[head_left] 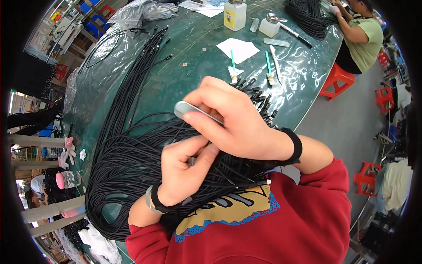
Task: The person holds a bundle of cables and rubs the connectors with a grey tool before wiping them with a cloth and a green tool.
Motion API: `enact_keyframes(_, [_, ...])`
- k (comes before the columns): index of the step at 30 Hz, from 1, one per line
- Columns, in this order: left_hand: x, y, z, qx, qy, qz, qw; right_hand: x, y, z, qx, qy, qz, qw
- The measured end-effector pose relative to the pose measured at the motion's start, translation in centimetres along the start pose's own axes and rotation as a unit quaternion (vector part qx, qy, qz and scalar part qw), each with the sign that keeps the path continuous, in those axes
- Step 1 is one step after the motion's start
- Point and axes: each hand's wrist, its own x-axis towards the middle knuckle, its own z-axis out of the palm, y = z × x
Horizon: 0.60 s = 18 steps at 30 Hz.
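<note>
My right hand (pixel 231 116) is closed around a flat grey strip with a rounded end (pixel 184 108), thumb laid along it. Just below and to the left, my left hand (pixel 184 167) pinches a cable; its small metal connector end (pixel 191 161) shows between the fingers. The two hands meet at the fingertips, and the far end of the strip is hidden behind them. Under both hands spreads a large bundle of black cables (pixel 127 163), looped at the left. Several cable ends with connectors (pixel 263 104) fan out beyond my right hand.
Farther up the green table (pixel 184 48) lie more cables (pixel 147 57), white paper (pixel 238 49), two green-stemmed brushes (pixel 268 64) and a black-and-white pen (pixel 296 35). Two bottles (pixel 235 15) stand at the back. At the far right a co-worker (pixel 367 35) sits near a red stool (pixel 337 81).
</note>
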Motion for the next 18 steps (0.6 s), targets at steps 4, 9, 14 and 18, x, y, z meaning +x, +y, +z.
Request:
enact_keyframes(4, [0.0, 0.2, 0.6, 0.029, -0.009, -0.001, 1.0, 0.7, 0.3, -0.3, 0.044, 0.033, 0.034, 0.998])
enact_keyframes(9, [0.3, 0.0, 0.1, -0.017, 0.025, -0.043, 0.999, -1.3, -0.5, -1.4, 0.016, -0.02, 0.055, 0.998])
enact_keyframes(14, [-0.1, 0.5, 0.6, 0.097, -0.023, 0.034, 0.994, 0.2, -0.2, -0.3, -0.031, 0.005, 0.032, 0.999])
enact_keyframes(18, [0.3, 0.4, 0.9, 0.005, 0.043, -0.003, 0.999, 0.9, 0.3, -1.1, 0.057, 0.041, 0.09, 0.993])
